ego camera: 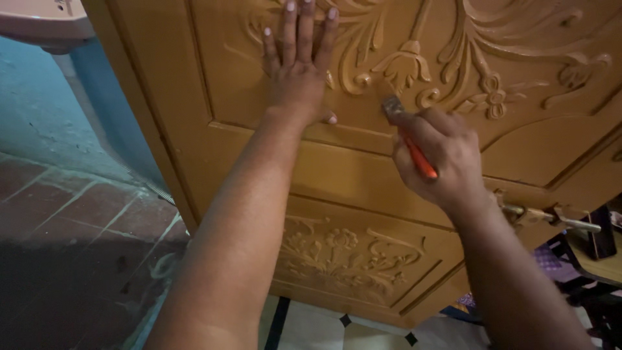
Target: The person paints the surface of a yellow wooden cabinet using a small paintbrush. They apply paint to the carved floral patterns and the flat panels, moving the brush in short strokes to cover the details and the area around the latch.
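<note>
A carved wooden door (pixel 363 168) in yellow-brown fills most of the view. My left hand (pixel 298 61) lies flat on its upper panel, fingers spread, beside raised floral carving (pixel 405 65). My right hand (pixel 440 159) grips a small paintbrush (pixel 408 133) with an orange handle. The brush's bristle end touches the door just below the flower-shaped carving. Most of the handle is hidden inside my fist.
A metal door handle (pixel 551 217) juts from the door's right edge. A lower carved panel (pixel 343 256) sits beneath my arms. A dark reddish tiled floor (pixel 65 233) and a blue wall (pixel 39 110) lie to the left; a light tiled floor (pixel 337 330) shows below the door.
</note>
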